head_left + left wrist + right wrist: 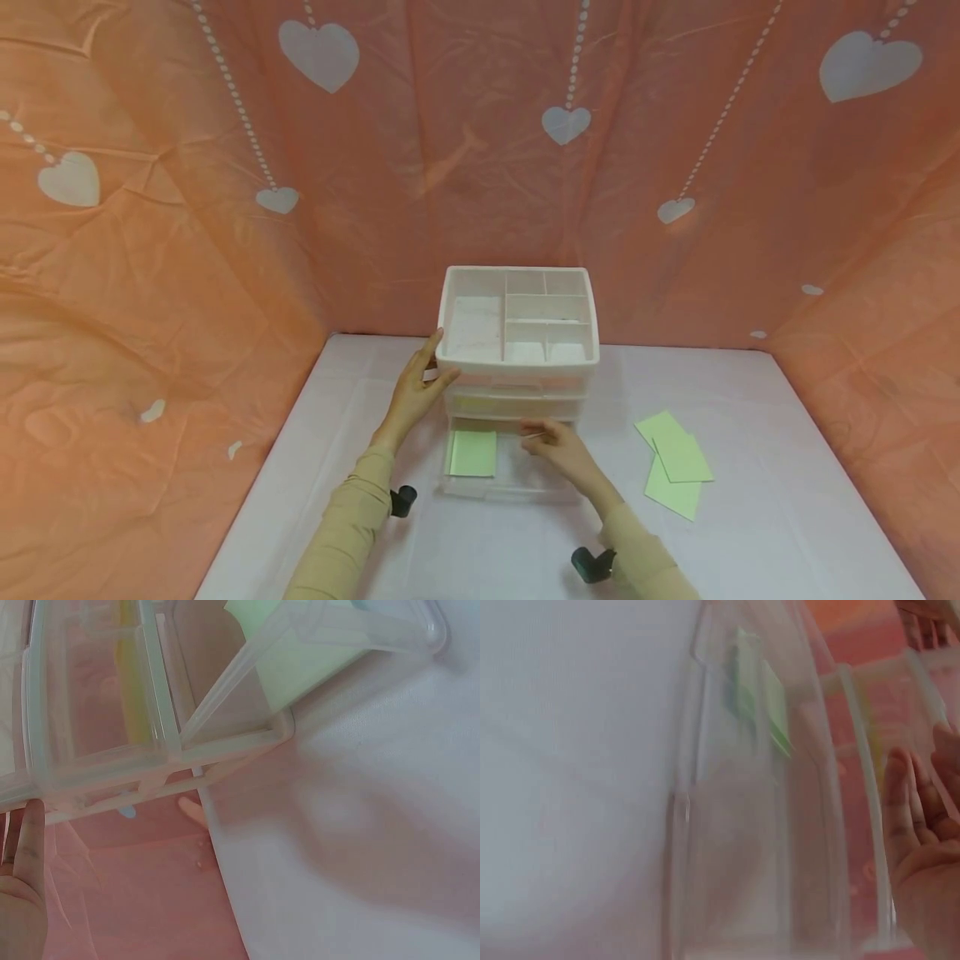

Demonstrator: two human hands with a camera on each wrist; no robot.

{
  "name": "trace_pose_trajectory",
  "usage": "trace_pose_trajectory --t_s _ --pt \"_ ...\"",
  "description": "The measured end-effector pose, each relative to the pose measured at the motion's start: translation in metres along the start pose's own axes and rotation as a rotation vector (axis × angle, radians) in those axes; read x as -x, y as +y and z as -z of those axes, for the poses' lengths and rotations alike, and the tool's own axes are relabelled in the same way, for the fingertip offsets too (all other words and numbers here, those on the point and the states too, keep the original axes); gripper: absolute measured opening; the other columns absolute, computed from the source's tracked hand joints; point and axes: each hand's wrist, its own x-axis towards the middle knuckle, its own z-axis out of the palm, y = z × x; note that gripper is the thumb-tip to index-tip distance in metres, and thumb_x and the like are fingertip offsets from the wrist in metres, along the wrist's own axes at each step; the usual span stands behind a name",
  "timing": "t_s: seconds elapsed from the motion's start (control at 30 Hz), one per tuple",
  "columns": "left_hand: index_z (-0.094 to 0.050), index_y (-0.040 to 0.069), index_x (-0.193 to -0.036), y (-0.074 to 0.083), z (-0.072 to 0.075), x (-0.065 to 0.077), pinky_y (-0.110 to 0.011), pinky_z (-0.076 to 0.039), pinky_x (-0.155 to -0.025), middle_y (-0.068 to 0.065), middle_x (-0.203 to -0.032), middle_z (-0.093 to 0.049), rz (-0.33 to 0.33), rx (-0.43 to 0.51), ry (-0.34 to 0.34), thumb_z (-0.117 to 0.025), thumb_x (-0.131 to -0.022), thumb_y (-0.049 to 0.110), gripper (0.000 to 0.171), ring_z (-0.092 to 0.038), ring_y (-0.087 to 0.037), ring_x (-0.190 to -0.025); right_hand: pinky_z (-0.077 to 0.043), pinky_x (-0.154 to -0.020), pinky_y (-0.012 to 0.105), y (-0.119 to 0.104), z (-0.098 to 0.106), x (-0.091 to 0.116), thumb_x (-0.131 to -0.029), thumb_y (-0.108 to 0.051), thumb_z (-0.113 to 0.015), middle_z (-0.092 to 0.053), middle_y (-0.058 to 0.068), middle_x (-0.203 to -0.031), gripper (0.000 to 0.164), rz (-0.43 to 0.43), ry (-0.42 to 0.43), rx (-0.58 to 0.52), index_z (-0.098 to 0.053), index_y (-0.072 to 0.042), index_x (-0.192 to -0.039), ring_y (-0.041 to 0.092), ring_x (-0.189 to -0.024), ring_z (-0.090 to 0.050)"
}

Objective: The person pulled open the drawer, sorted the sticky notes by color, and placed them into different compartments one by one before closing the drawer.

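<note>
A white plastic drawer organizer (517, 364) stands on the table, its bottom drawer (517, 493) pulled out and clear-sided. A light green stack of paper (473, 454) lies in the left part of that drawer. My left hand (418, 385) rests against the organizer's upper left side, thumb at the front, fingers nearly straight. Over the right part of the pulled-out drawer hovers my right hand (558, 450), its fingers loosely bent with nothing visible in them. In the right wrist view, the right hand (926, 832) is beside the organizer's front.
Several light green paper sheets (678, 462) lie overlapping on the table (757, 417), right of the organizer. Something yellow (133, 690) shows through a closed drawer. The organizer's top tray (476, 329) has compartments. Orange cloth (487, 183) with white hearts hangs behind and at both sides.
</note>
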Motion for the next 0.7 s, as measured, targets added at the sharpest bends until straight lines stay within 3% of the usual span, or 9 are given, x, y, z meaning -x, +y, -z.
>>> trace_pose_trajectory --t_s 0.23,0.4,0.47,0.7 --pt "-0.028 0.038 -0.145 0.002 -0.001 0.001 -0.042 -0.053 -0.089 -0.014 -0.121 -0.050 -0.012 -0.003 0.010 -0.063 -0.088 0.033 0.067 -0.052 -0.030 -0.112 -0.051 -0.083 0.017 -0.003 0.030 0.018 -0.087 -0.019 -0.066 -0.059 0.021 -0.121 0.041 0.033 0.036 0.047 -0.056 -0.004 -0.124 0.009 -0.098 -0.061" --pt "-0.027 0.041 -0.145 0.000 -0.003 0.001 -0.039 -0.055 -0.085 -0.014 -0.117 -0.051 -0.058 -0.028 0.032 -0.062 -0.088 0.040 0.066 -0.053 -0.028 -0.107 -0.051 -0.080 0.016 -0.003 0.051 0.031 -0.087 -0.015 -0.066 -0.059 0.024 -0.119 0.042 0.032 0.120 0.005 -0.054 0.002 -0.124 -0.003 -0.089 -0.059" --pt "-0.027 0.041 -0.145 0.000 -0.003 0.002 -0.040 -0.055 -0.085 -0.014 -0.117 -0.051 -0.049 -0.026 0.033 -0.062 -0.087 0.041 0.067 -0.053 -0.029 -0.107 -0.051 -0.080 0.015 -0.001 0.060 0.035 -0.087 -0.014 -0.066 -0.062 0.019 -0.116 0.043 0.030 0.165 -0.006 -0.053 0.004 -0.124 -0.004 -0.087 -0.059" --pt "-0.026 0.039 -0.146 0.001 -0.001 0.000 -0.043 -0.053 -0.091 -0.015 -0.124 -0.049 0.005 -0.015 0.004 -0.064 -0.087 0.032 0.070 -0.052 -0.031 -0.113 -0.049 -0.082 0.010 0.005 0.090 0.049 -0.090 -0.012 -0.061 -0.062 -0.015 -0.105 0.043 0.024 0.268 -0.008 -0.049 0.004 -0.128 -0.007 -0.091 -0.059"
